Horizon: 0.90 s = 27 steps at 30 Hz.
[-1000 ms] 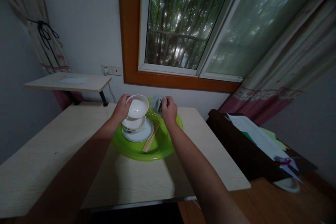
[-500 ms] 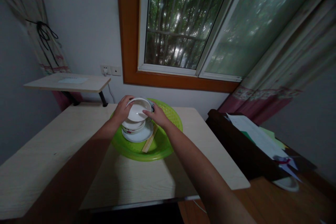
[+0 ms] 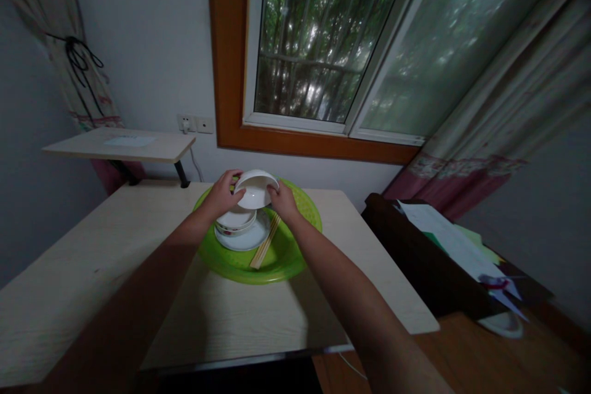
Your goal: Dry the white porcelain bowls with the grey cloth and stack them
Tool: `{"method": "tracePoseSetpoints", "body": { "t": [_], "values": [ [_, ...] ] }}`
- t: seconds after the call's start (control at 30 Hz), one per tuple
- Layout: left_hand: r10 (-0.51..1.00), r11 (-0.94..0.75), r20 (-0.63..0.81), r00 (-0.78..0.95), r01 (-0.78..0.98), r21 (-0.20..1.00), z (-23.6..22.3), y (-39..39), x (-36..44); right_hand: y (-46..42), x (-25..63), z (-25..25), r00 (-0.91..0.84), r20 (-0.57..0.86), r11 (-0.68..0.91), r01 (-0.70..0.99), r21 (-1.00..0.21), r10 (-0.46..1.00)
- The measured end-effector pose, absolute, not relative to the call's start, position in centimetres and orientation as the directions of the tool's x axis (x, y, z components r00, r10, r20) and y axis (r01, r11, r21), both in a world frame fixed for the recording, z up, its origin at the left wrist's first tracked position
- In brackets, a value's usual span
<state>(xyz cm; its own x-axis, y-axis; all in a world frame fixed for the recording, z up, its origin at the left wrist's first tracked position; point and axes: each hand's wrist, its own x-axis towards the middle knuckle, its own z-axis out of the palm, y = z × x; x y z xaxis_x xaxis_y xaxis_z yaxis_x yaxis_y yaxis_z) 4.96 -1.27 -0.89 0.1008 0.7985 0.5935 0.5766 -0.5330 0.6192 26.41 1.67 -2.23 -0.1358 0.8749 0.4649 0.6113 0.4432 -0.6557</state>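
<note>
A white bowl point(image 3: 255, 192), tilted with its inside facing me, is held up over the green tray point(image 3: 286, 258). My left hand point(image 3: 225, 192) grips its left rim, thumb on the inside. On the right rim, my right hand point(image 3: 281, 200) pinches with its thumb inside and its fingers behind the wall. The grey cloth seen earlier in that hand is hidden now. Below, more white bowls point(image 3: 234, 226) with a floral outside are stacked on a white plate point(image 3: 252, 239). Wooden chopsticks point(image 3: 265, 241) lie on the tray, right of the plate.
The tray rests on a pale wooden table point(image 3: 249, 314). A raised shelf point(image 3: 120, 146) with a paper on it stands at the back left. A dark brown piece of furniture point(image 3: 410, 252) carrying papers is beyond the table's right edge. A window is behind.
My right hand, holding a grey cloth apart from the bowl a second ago, has moved left onto its rim. The bowl has shifted slightly right and tilted; the cloth has gone out of sight.
</note>
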Motion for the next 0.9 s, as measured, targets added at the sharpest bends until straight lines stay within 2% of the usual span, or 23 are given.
{"method": "tracePoseSetpoints", "body": {
  "t": [0.13, 0.37, 0.47, 0.6, 0.77, 0.9],
  "values": [
    [0.859, -0.461, 0.496, 0.124, 0.609, 0.646, -1.2, -1.2, 5.0, 1.6, 26.5, -2.0, -0.158, 0.505, 0.482, 0.626, -0.614, 0.849],
    [0.853, -0.476, 0.505, 0.135, 0.598, 0.645, -0.8, -1.6, 4.7, 0.3, 26.3, -1.1, -0.328, 0.626, 0.674, 0.580, -0.458, 0.708],
    [0.842, -0.482, 0.516, 0.158, 0.652, 0.586, -0.7, -1.7, 4.6, -0.7, 26.1, -0.5, -0.373, 0.610, 0.661, 0.663, -0.352, 0.699],
    [0.830, -0.469, 0.533, 0.166, 0.726, 0.504, -0.6, -2.0, 4.6, -1.9, 25.6, 0.5, -0.474, 0.581, 0.652, 0.746, -0.134, 0.662],
    [0.836, -0.441, 0.525, 0.156, 0.761, 0.476, -0.4, -2.1, 4.8, -2.8, 25.1, 1.3, -0.621, 0.567, 0.728, 0.683, 0.054, 0.541],
    [0.824, -0.432, 0.555, 0.119, 0.766, 0.476, -0.7, -1.7, 4.6, -3.2, 25.1, 1.5, -0.688, 0.569, 0.773, 0.619, 0.138, 0.450]
  ]
}}
